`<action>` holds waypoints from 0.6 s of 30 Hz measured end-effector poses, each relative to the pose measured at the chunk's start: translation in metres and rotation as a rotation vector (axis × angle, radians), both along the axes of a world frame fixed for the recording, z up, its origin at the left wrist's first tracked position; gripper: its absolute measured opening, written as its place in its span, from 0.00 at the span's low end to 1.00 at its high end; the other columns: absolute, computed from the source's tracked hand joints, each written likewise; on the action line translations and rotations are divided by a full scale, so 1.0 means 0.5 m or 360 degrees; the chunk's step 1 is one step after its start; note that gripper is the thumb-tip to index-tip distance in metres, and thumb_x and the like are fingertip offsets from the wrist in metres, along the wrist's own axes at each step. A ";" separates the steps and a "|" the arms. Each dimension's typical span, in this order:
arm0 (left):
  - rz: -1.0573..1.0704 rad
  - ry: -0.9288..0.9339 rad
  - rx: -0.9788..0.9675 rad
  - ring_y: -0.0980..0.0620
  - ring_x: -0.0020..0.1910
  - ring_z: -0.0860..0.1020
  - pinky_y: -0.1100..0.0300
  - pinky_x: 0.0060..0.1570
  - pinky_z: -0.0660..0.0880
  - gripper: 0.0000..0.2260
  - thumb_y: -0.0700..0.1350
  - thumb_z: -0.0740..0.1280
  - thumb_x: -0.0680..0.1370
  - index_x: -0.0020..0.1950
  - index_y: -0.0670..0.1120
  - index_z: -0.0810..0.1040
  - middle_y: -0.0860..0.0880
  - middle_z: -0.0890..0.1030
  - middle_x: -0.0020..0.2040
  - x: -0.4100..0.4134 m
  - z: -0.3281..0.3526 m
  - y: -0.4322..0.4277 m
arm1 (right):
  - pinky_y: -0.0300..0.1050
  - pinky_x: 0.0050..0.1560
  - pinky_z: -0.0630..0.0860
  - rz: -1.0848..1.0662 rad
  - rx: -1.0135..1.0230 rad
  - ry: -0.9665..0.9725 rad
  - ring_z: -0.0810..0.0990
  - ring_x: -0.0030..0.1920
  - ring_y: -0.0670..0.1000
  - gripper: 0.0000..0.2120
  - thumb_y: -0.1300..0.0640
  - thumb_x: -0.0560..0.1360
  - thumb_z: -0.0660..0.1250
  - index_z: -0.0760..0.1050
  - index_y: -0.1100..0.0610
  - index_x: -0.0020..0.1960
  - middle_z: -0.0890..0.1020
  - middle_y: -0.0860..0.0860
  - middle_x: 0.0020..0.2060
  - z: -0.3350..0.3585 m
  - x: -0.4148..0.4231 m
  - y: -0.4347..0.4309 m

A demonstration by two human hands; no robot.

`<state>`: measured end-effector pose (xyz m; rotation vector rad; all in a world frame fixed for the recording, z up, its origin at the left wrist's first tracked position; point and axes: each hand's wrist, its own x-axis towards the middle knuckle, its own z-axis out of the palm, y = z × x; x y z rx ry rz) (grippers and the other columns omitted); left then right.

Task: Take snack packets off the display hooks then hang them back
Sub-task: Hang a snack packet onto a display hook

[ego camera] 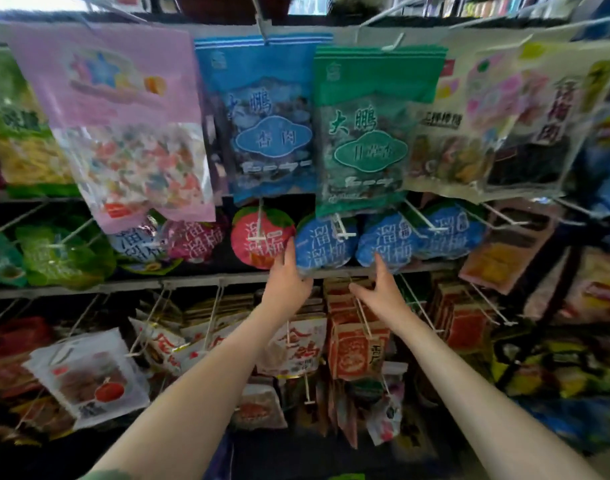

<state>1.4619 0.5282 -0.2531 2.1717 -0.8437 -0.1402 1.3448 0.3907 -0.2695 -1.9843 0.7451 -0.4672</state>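
A round blue snack packet [322, 245] hangs on a white hook [343, 227] in the middle row. My left hand [286, 280] grips its lower left edge, thumb in front and fingers behind. My right hand [379, 289] is just to the right, fingers spread, the forefinger touching the bottom of a second round blue packet [388, 242]. It holds nothing. A round red packet [260, 242] hangs immediately left of my left hand.
Above hang a blue bag [265, 123], a green bag [369, 133] and a pink candy bag [123, 116]. Orange boxes [357, 348] and white packets [88, 375] fill the lower hooks. White hook tips [431, 226] stick out toward me across every row.
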 end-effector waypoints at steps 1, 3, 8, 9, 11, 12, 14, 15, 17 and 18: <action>0.0051 0.0009 -0.0044 0.42 0.69 0.64 0.52 0.63 0.67 0.35 0.44 0.64 0.78 0.77 0.46 0.45 0.41 0.59 0.73 0.009 -0.002 -0.022 | 0.48 0.71 0.57 0.0021 -0.0004 -0.0024 0.53 0.75 0.51 0.41 0.55 0.75 0.68 0.44 0.49 0.76 0.51 0.49 0.76 -0.001 0.002 -0.020; 0.0190 0.0016 -0.0114 0.40 0.68 0.66 0.49 0.63 0.68 0.35 0.45 0.65 0.77 0.77 0.45 0.47 0.40 0.63 0.72 0.024 -0.005 -0.061 | 0.47 0.71 0.56 0.0092 -0.0026 -0.0040 0.52 0.75 0.50 0.41 0.54 0.75 0.68 0.43 0.48 0.76 0.50 0.48 0.76 -0.005 0.000 -0.052; 0.0410 -0.0034 -0.0170 0.41 0.57 0.75 0.54 0.49 0.72 0.23 0.47 0.65 0.78 0.70 0.42 0.65 0.40 0.74 0.62 0.032 -0.010 -0.112 | 0.46 0.69 0.59 0.0316 -0.0018 0.0036 0.55 0.75 0.50 0.39 0.52 0.75 0.67 0.46 0.48 0.77 0.51 0.47 0.76 -0.017 -0.007 -0.113; 0.0468 -0.0092 -0.0174 0.40 0.57 0.74 0.53 0.50 0.71 0.22 0.47 0.65 0.77 0.68 0.42 0.66 0.39 0.73 0.62 0.031 -0.010 -0.116 | 0.47 0.68 0.62 0.0344 -0.0003 0.0044 0.57 0.74 0.51 0.38 0.51 0.75 0.67 0.47 0.48 0.77 0.53 0.47 0.76 -0.016 -0.004 -0.120; 0.0590 -0.0140 -0.0173 0.37 0.61 0.70 0.51 0.56 0.69 0.23 0.47 0.66 0.77 0.69 0.41 0.66 0.38 0.68 0.64 0.029 -0.007 -0.121 | 0.47 0.66 0.64 0.0386 0.0004 0.0050 0.59 0.73 0.51 0.38 0.52 0.76 0.67 0.47 0.48 0.77 0.54 0.48 0.76 -0.009 0.003 -0.130; 0.0630 -0.0129 -0.0149 0.36 0.62 0.68 0.50 0.58 0.67 0.24 0.48 0.66 0.77 0.70 0.42 0.65 0.37 0.67 0.65 0.031 -0.005 -0.124 | 0.47 0.66 0.64 0.0404 -0.0012 0.0052 0.60 0.73 0.51 0.38 0.52 0.76 0.67 0.46 0.47 0.77 0.54 0.48 0.76 -0.005 0.007 -0.134; 0.0620 -0.0094 -0.0032 0.36 0.64 0.65 0.49 0.60 0.66 0.22 0.49 0.65 0.77 0.69 0.44 0.68 0.38 0.67 0.66 0.044 -0.005 -0.130 | 0.49 0.68 0.64 0.0437 -0.0059 0.0057 0.59 0.73 0.51 0.39 0.52 0.75 0.67 0.46 0.47 0.76 0.53 0.47 0.76 0.003 0.013 -0.141; 0.0562 -0.0067 0.0013 0.37 0.63 0.67 0.50 0.59 0.66 0.18 0.50 0.64 0.77 0.66 0.45 0.71 0.39 0.69 0.65 0.049 -0.006 -0.132 | 0.51 0.69 0.64 0.0454 -0.0078 0.0061 0.58 0.74 0.51 0.39 0.51 0.75 0.68 0.45 0.47 0.76 0.53 0.46 0.76 0.008 0.015 -0.143; 0.0435 0.0023 -0.0053 0.41 0.59 0.73 0.51 0.56 0.70 0.13 0.48 0.64 0.78 0.59 0.44 0.75 0.42 0.76 0.60 0.048 -0.004 -0.136 | 0.52 0.70 0.63 0.0478 -0.0088 0.0066 0.58 0.74 0.51 0.40 0.51 0.75 0.68 0.45 0.47 0.76 0.53 0.47 0.76 0.014 0.020 -0.145; 0.0421 0.0046 -0.0123 0.42 0.57 0.74 0.51 0.54 0.72 0.13 0.48 0.65 0.77 0.59 0.43 0.74 0.43 0.77 0.58 0.043 -0.003 -0.139 | 0.52 0.71 0.63 0.0482 -0.0095 0.0066 0.57 0.74 0.52 0.40 0.50 0.75 0.68 0.44 0.48 0.76 0.52 0.47 0.76 0.016 0.022 -0.145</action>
